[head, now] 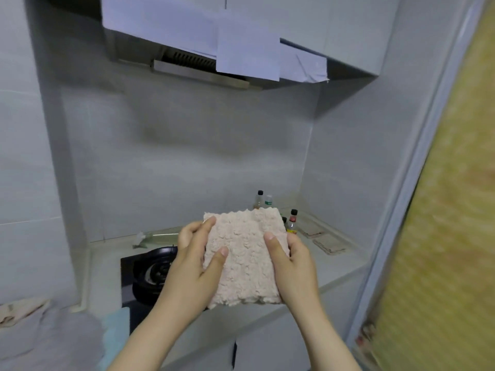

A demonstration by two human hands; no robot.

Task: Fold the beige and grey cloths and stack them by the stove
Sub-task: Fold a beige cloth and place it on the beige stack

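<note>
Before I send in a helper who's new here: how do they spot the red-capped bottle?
From the black stove, follow the counter right to the back corner. The red-capped bottle shows just right of the held beige cloth; it alone has a red cap, with a yellow label.

The fluffy beige cloth (pixel 242 257), folded square, is held up just right of the stove (pixel 150 273).

Both hands (pixel 241 253) gripping folded beige cloth (pixel 245 259), above stove (pixel 152 271), counter (pixel 321 274)
</note>
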